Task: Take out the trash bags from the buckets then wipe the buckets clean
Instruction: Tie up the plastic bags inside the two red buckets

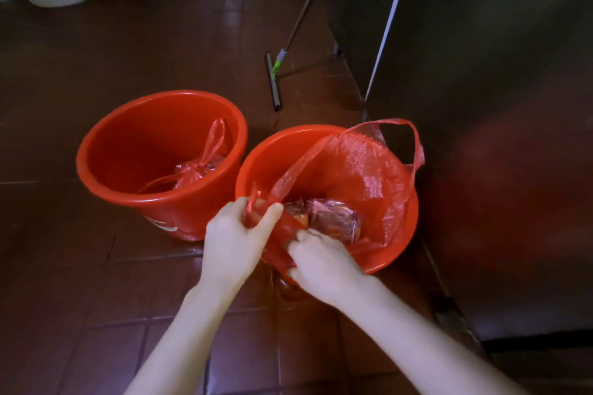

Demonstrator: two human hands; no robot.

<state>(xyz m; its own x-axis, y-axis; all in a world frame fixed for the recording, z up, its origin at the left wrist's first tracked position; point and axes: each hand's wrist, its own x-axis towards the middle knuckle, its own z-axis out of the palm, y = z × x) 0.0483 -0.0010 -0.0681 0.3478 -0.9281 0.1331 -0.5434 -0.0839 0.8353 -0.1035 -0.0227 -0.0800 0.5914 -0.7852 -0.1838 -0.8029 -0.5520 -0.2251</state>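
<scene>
1. Left bucket (128, 147): red plastic, round, standing upright on the tiled floor (80, 282), white marking showing on its near outer wall.
2. Tied trash bag (192, 171): red, translucent, knotted shut, lying on the left bucket's bottom, its loops poking up against the far-right inner wall.
3. Right bucket (272, 154): same red make, standing upright just beside the left bucket, toward the floor's right edge.
4. Open trash bag (362, 170): red, translucent, sitting in the right bucket, mouth gaping, crumpled contents showing. The far handle loop is arching over the far-right rim. The left hand (234, 234) is pinching the near handle and the right hand (321, 260) is gripping the near edge.
</scene>
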